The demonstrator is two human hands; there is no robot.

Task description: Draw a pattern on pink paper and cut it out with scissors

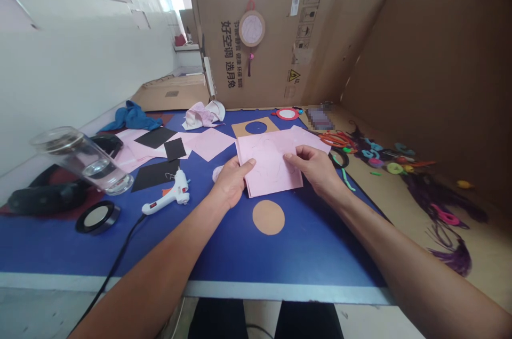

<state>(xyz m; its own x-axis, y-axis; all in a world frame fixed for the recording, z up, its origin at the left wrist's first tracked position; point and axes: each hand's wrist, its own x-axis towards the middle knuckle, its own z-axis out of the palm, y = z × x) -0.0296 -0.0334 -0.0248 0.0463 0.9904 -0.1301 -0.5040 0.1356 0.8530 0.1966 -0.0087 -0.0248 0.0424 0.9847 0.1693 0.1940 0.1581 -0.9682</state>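
Between my two hands is a pink sheet of paper (270, 168) with faint curved pencil lines, apparently several layers thick at its left edge. My left hand (231, 182) pinches the left edge, thumb on top. At the right, my right hand (318, 168) grips the sheet between thumb and fingers. A brown cardboard disc (268, 217) lies on the blue table just below the paper. Behind the paper lies a cardboard square (238, 130) with a round hole cut in it. Another pink sheet (308, 139) shows behind the right hand.
To the left are a white glue gun (170, 195), a glass of water (92, 168), a round black-rimmed object (98, 216), black paper (156, 175) and pink sheets (212, 143). Coloured cords and tassels (452, 248) lie on the right. A round fan-like ornament (253, 29) hangs on the cardboard wall.
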